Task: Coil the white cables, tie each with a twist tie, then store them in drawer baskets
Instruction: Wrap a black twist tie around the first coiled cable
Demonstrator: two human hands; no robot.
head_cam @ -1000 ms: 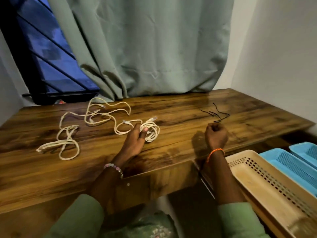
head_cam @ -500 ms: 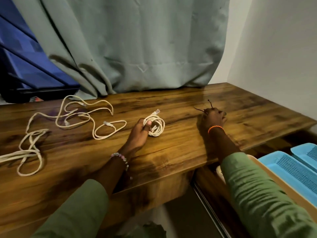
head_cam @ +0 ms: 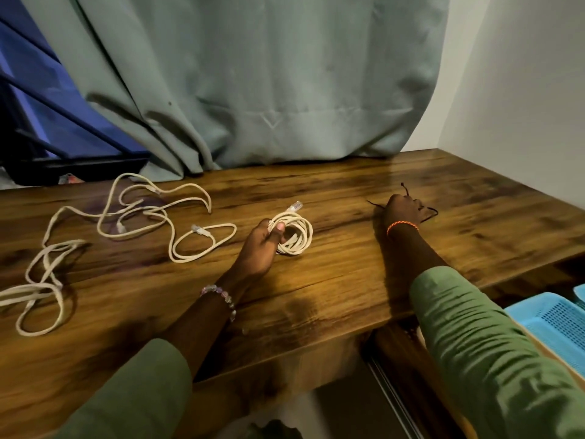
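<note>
My left hand (head_cam: 261, 247) grips a coiled white cable (head_cam: 296, 236) at mid-table, thumb over the loops, one plug sticking up behind them. Farther right, my right hand (head_cam: 401, 212) lies curled over the black twist ties (head_cam: 429, 213); thin ends stick out on both sides of it and behind it. Whether the fingers pinch a tie is hidden. A loose white cable (head_cam: 152, 217) sprawls over the wooden table (head_cam: 348, 280) to the left. Another loose white cable (head_cam: 41, 280) lies at the far left edge.
A blue drawer basket (head_cam: 552, 321) shows at the lower right, below the table's edge, with a second blue corner beside it. A grey-green curtain (head_cam: 253, 83) hangs down to the table's back. A dark window frame is at the back left, a white wall on the right.
My right hand has reached forward from the table's middle onto the twist ties. My left hand has carried the coiled cable to the right, away from the loose cables. The view has turned right.
</note>
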